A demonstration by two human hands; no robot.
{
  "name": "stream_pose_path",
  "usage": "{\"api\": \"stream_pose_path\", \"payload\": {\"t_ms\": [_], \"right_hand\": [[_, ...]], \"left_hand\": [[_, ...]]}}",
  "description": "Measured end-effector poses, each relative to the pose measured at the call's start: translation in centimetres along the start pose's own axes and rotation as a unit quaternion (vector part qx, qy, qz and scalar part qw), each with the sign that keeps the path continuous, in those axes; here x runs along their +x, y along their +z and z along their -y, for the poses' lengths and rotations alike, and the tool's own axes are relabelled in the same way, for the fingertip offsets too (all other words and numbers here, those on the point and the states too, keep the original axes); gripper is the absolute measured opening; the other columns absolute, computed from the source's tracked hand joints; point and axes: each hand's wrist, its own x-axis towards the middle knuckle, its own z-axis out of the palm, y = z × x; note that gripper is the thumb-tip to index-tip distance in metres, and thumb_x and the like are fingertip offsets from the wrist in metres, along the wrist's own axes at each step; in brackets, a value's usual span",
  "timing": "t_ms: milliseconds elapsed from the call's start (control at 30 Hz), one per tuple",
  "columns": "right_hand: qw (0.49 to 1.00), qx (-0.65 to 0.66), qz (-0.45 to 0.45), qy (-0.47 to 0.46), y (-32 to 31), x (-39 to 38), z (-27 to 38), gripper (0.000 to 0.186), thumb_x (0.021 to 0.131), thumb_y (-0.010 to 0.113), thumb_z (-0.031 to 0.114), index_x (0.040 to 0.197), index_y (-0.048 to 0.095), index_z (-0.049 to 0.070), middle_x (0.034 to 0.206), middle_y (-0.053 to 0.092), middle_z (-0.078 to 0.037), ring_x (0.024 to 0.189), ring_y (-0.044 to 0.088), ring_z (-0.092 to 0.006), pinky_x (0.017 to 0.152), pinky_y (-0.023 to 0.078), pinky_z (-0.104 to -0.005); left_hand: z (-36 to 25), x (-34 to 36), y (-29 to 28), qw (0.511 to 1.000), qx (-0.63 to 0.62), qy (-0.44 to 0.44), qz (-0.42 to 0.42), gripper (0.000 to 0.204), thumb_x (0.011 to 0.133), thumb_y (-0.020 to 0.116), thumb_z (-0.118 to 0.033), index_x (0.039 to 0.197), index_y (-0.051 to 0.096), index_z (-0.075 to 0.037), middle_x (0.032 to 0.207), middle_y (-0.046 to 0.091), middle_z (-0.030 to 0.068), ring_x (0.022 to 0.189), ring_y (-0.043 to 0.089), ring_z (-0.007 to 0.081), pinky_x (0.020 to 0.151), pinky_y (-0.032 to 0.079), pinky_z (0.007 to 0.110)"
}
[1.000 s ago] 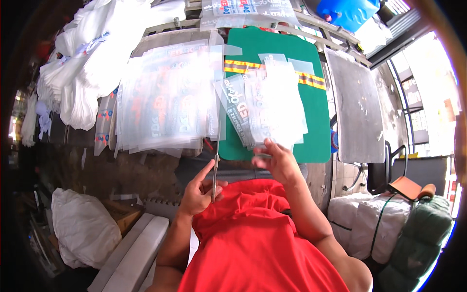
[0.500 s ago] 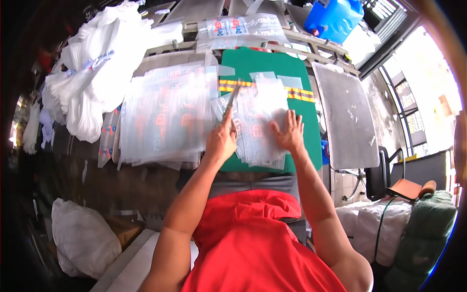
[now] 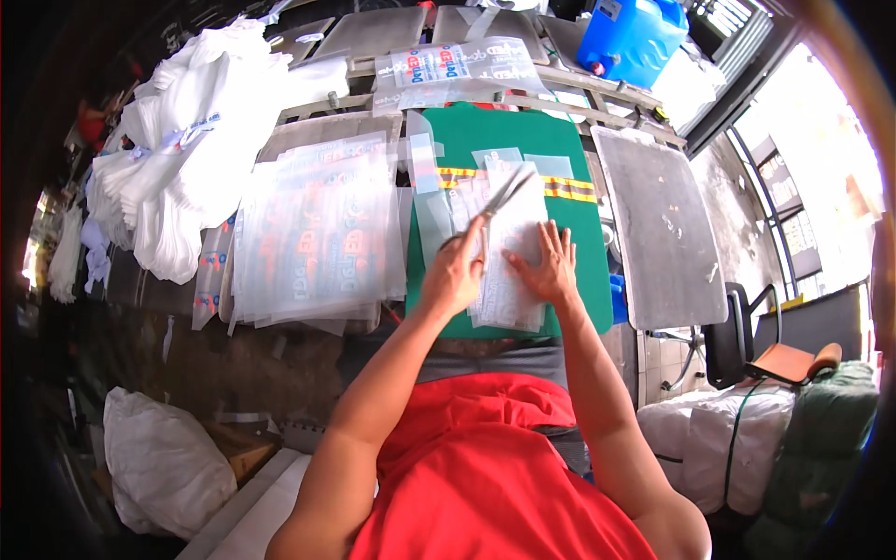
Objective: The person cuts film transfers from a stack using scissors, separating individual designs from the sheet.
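Note:
My left hand (image 3: 455,271) grips metal scissors (image 3: 507,198), their blades angled up and to the right over a pile of translucent strips (image 3: 504,303) with faint print. On those strips lies my right hand (image 3: 549,261), flat with fingers spread. The strips rest on a green board (image 3: 583,261) crossed by yellow-and-dark striped tape (image 3: 572,189). To the left, a broad stack of translucent printed sheets (image 3: 317,243) covers a grey panel.
Folded white fabric (image 3: 163,201) is heaped at far left. Behind are more printed sheets (image 3: 448,65) and a blue jug (image 3: 630,42). A bare grey panel (image 3: 663,229) sits to the right, with a chair (image 3: 733,341) and wrapped bundles (image 3: 709,439) below it.
My left hand has risen from the board's front edge, bringing the scissors up over the strips. My right hand has moved up and rightward, flattening onto them. The view has shifted slightly.

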Motion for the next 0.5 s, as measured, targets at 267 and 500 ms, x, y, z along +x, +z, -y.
{"api": "stream_pose_path", "payload": {"t_ms": [267, 500], "right_hand": [[0.998, -0.039, -0.022, -0.032, -0.5, 0.4, 3.5, 0.084, 0.085, 0.067, 0.058, 0.148, 0.044, 0.008, 0.160, 0.028, -0.019, 0.148, 0.018, -0.0463, 0.119, 0.015, -0.0597], [0.962, -0.018, 0.130, -0.238, 1.4, 1.7, 12.7, 0.073, 0.078, 0.079, 0.044, 0.140, 0.056, 0.016, 0.156, 0.037, -0.010, 0.148, 0.022, -0.0417, 0.117, 0.018, -0.0638]], "left_hand": [[2.8, -4.9, -5.7, 0.994, 0.022, -0.075, -0.077, 0.076, 0.084, 0.061, 0.005, 0.153, 0.029, -0.004, 0.127, 0.061, 0.0263, 0.113, 0.063, 0.0405, 0.093, 0.054, 0.044], [-0.1, -12.7, -8.8, 0.955, -0.180, -0.169, -0.163, 0.070, 0.086, 0.058, 0.010, 0.150, 0.032, 0.000, 0.120, 0.066, 0.0234, 0.095, 0.071, 0.0239, 0.084, 0.056, 0.031]]}}
